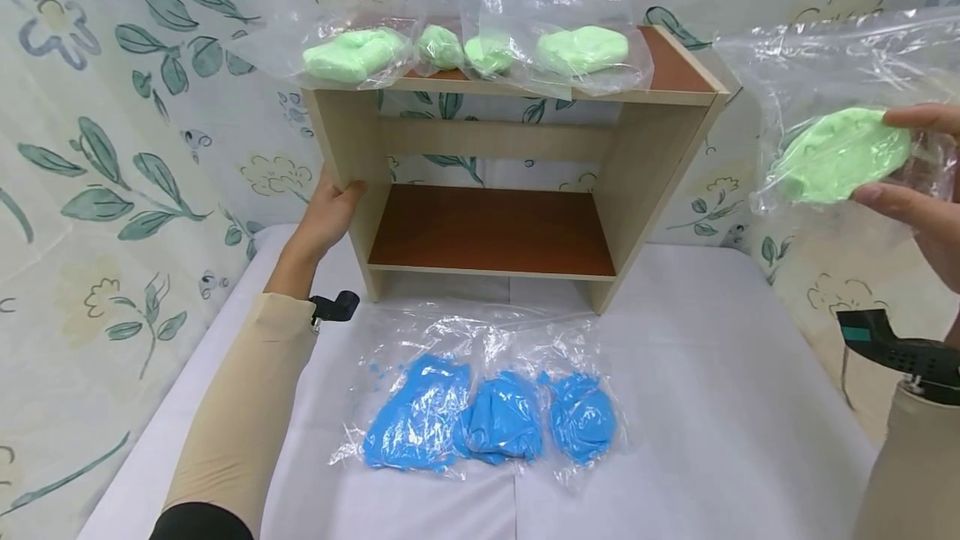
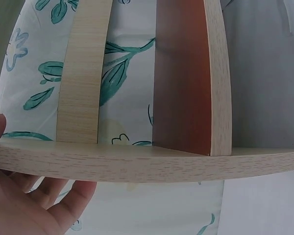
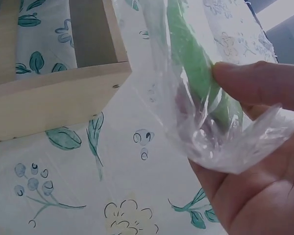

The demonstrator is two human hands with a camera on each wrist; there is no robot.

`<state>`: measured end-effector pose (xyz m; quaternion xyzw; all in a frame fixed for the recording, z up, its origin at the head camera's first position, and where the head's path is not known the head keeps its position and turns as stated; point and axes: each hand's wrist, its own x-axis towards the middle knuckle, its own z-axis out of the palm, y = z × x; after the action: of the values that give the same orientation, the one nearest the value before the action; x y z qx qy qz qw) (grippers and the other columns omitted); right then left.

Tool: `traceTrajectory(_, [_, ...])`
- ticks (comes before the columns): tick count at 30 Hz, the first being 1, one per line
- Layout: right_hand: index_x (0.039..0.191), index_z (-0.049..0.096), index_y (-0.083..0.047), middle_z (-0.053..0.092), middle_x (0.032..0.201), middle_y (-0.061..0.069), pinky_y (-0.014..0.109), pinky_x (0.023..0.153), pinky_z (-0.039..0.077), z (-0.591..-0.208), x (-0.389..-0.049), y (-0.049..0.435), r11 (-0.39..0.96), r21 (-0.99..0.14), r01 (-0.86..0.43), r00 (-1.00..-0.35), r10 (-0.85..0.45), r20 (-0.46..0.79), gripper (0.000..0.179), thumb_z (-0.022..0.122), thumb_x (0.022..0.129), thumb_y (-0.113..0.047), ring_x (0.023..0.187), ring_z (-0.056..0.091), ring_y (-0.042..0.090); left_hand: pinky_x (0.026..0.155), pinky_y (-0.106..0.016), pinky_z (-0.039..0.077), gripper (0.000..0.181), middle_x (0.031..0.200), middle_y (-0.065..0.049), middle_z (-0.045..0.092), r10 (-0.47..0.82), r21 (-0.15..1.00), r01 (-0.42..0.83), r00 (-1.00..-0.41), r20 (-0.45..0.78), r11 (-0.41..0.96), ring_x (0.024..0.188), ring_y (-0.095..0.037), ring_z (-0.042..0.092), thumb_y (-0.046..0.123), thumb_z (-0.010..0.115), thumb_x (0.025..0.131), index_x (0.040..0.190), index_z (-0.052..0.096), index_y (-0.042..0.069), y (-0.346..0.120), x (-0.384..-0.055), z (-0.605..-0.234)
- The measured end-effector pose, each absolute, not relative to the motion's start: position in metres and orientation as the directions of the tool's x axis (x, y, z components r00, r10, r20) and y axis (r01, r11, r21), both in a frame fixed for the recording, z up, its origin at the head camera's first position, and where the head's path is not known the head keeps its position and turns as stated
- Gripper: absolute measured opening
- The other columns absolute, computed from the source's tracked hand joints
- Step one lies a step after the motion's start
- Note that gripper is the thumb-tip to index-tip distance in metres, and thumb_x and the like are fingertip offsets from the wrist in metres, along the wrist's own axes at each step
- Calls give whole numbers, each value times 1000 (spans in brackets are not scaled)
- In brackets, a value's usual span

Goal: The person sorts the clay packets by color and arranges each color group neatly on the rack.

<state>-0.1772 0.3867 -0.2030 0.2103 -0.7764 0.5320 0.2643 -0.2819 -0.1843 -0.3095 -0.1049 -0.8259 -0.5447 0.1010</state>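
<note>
My left hand (image 1: pixel 327 213) grips the left side panel of a small wooden shelf (image 1: pixel 491 227), with the thumb on the inner side and the fingers outside, as the left wrist view shows. Off to the right, my right hand (image 1: pixel 930 219) pinches a clear plastic bag holding a flattened lump of light green clay-like material (image 1: pixel 840 158). That bag is held up in the air beside the shelf. In the right wrist view the thumb presses on the green lump (image 3: pixel 188 54) through the plastic.
Clear bags with green lumps (image 1: pixel 583 50) lie along the shelf's top. In front of the shelf, bags of blue clay-like material (image 1: pixel 506 415) rest on the white-covered table (image 1: pixel 697 407). A floral-patterned cloth (image 1: pixel 97 290) hangs behind and at the sides.
</note>
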Motion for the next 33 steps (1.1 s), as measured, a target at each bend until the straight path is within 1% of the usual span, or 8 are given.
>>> traceTrajectory(3, [143,49,-13,36,141,-4,1,93,42,-189,-183,382,428,-699,-573,-777,-12,629,67,56,86,21,119,41,7,120,-65,19,62,163,-10,22,65,873,288,-956,287,394,152,-35,22,14,36,103,157,8,24,-185,-282,-311])
traceTrajectory(6, [139,51,-9,35,142,0,5,95,45,-178,-194,374,256,-727,-638,-756,-29,653,66,60,82,22,122,41,11,120,-64,20,62,162,-8,23,68,867,312,-948,311,389,152,-33,23,15,38,102,157,10,26,-187,-284,-312])
traceTrajectory(9, [134,53,3,37,142,11,12,95,50,-169,-202,364,-6,-702,-712,-700,-70,711,62,61,77,26,123,44,19,121,-63,20,63,162,-7,24,73,866,323,-945,320,381,152,-32,23,14,38,102,157,11,26,-185,-284,-312])
traceTrajectory(13, [133,51,7,39,142,15,15,94,52,-156,-210,343,-82,-689,-720,-679,-120,724,59,54,79,30,124,45,24,120,-63,20,62,162,-7,24,71,870,318,-946,316,377,152,-32,23,15,38,103,157,11,27,-186,-283,-313])
traceTrajectory(21, [141,48,-7,25,154,1,10,91,51,-131,-231,311,-56,-828,-558,-820,-112,561,63,53,86,24,130,33,21,120,-63,21,61,162,-7,25,64,864,317,-946,318,390,151,-32,25,16,38,103,157,11,28,-186,-284,-313])
traceTrajectory(27, [138,49,-8,31,147,0,13,85,55,-118,-260,299,-78,-905,-419,-879,-213,426,62,54,85,24,121,39,18,120,-63,21,62,162,-9,24,65,870,311,-948,311,383,151,-33,24,14,37,103,157,10,25,-188,-285,-315])
traceTrajectory(30, [137,49,-10,34,140,-2,10,86,52,-121,-271,299,7,-927,-375,-893,-269,360,57,53,88,20,116,39,15,120,-64,21,62,162,-9,25,69,871,316,-947,313,375,151,-32,24,14,38,103,157,11,24,-188,-284,-316])
traceTrajectory(33, [138,48,-17,37,135,-7,12,104,38,-124,-278,301,196,-912,-360,-906,-304,293,53,51,94,12,117,35,10,120,-64,21,62,161,-9,26,68,869,324,-944,322,373,150,-32,25,14,39,103,157,12,24,-188,-284,-316])
